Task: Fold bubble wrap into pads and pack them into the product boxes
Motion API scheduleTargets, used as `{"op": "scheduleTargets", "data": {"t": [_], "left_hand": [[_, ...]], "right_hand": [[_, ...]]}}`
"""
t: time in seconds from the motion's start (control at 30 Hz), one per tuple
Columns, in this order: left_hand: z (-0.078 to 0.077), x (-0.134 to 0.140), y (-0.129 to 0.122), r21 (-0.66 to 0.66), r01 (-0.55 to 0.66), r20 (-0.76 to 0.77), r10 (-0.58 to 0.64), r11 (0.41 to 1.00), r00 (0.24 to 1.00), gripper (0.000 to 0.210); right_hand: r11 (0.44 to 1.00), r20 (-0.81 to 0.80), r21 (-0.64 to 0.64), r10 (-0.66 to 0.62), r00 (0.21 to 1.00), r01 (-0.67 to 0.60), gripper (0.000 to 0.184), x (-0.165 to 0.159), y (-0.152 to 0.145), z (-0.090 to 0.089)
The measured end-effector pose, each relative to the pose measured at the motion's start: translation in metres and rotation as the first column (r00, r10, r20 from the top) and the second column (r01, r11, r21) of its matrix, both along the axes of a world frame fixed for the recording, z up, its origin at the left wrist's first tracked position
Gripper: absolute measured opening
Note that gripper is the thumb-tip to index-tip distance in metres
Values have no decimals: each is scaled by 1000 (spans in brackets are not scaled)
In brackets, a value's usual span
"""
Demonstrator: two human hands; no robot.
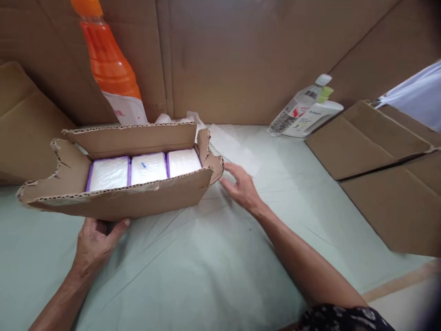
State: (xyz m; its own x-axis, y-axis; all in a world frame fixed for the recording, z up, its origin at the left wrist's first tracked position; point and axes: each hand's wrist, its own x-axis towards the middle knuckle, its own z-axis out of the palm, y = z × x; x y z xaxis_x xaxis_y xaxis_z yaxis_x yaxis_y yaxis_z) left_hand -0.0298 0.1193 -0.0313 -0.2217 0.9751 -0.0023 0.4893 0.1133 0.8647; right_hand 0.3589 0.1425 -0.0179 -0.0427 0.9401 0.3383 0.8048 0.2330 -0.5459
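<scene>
An open cardboard box (138,202) with ragged top edges sits at the left of the green cloth. Inside it stand three white packs in a row: a left pack (109,174), a middle pack (149,168) with a small blue mark and a right pack (183,162), with purple edging between them. My left hand (94,243) grips the box's lower front edge, thumb in front and fingers partly hidden beneath. Beside the box's right end is my right hand (243,188), open with fingers apart; its fingertips are close to the torn flap, and contact is unclear.
An orange bottle (112,64) stands behind the box. Thin white sheets (234,142) lie behind its right end. At the back right are a clear bottle (294,110) and a white bottle (315,120), beside closed cardboard boxes (375,142). Cardboard walls (241,59) rise behind.
</scene>
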Motion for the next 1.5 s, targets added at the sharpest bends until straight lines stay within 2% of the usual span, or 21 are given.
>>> {"op": "scheduleTargets", "data": {"t": [0.1, 0.17, 0.23, 0.3, 0.4, 0.5, 0.57, 0.63, 0.67, 0.73, 0.83, 0.9, 0.93, 1.0, 1.07, 1.1, 1.17, 1.23, 1.37, 1.43, 1.5], "left_hand": [[-5, 0, 0, -17, 21, -31, -21, 1000, 999, 46], [-8, 0, 1, -24, 59, -30, -60, 998, 998, 47], [-11, 1, 0, 0, 84, -26, -84, 996, 996, 49], [-11, 1, 0, 31, 99, -38, -98, 995, 994, 51], [-8, 1, -1, 44, 126, -61, -123, 991, 990, 46], [-4, 4, 0, 55, 128, -59, -125, 990, 990, 41], [-1, 6, 3, 80, 129, -30, -127, 988, 991, 39], [0, 7, 6, 118, 149, 12, -151, 982, 988, 39], [0, 8, 8, 137, 164, 24, -168, 977, 985, 40], [1, 7, 11, 152, 183, 21, -188, 971, 982, 43], [6, 5, 12, 126, 200, 10, -202, 972, 979, 41], [11, 2, 11, 117, 233, 54, -240, 965, 969, 41], [13, 0, 11, 122, 249, 82, -259, 961, 962, 43], [17, -5, 10, 145, 262, 119, -279, 954, 953, 49], [19, -6, 12, 164, 260, 120, -281, 951, 952, 51], [19, -5, 14, 169, 261, 112, -282, 950, 953, 49], [18, 1, 21, 177, 267, 103, -287, 947, 952, 45], [14, 10, 35, 199, 263, 96, -286, 944, 953, 45], [5, 25, 71, 247, 274, 88, -303, 929, 949, 54], [4, 26, 77, 259, 250, 61, -274, 933, 960, 61], [9, 25, 61, 299, 221, -74, -208, 928, 975, 69]], "right_hand": [[980, 245, -38, -179, 953, 194, 46, 21, 50, -1], [961, 335, -91, -219, 916, 263, 36, 28, 78, -1], [951, 347, -102, -241, 906, 292, 28, 34, 91, 1], [943, 332, -75, -282, 900, 323, 30, 43, 84, 5], [927, 227, 44, -373, 899, 374, 32, 58, 32, 9], [906, 35, 271, -348, 937, 327, 23, 57, -48, 7], [916, 23, 341, -231, 973, 210, 17, 41, -99, 3], [944, 71, 330, -43, 997, 17, 21, 14, -134, -1], [947, 97, 305, 73, 993, -100, 26, -3, -145, -3], [914, 147, 226, 310, 939, -337, 35, -39, -154, -4], [813, 214, 72, 553, 805, -578, 37, -81, -147, 0], [775, 246, 0, 612, 751, -632, 26, -90, -138, 6], [784, 252, -9, 603, 757, -621, 23, -88, -134, 10], [866, 218, 10, 486, 846, -500, 27, -76, -123, 17], [959, 103, 21, 279, 955, -282, 33, -62, -107, 22], [983, 22, -8, 186, 982, -186, 38, -57, -96, 22], [990, -138, -102, 84, 987, -98, 49, -53, -68, 18], [984, -254, -157, 41, 966, -83, 54, -57, -37, 10], [993, -340, -113, -1, 941, -39, 60, -61, 13, -2], [995, -322, -91, 16, 946, -48, 62, -55, 17, -1], [998, -232, -57, 11, 973, -25, 58, -51, 2, 4]]}}
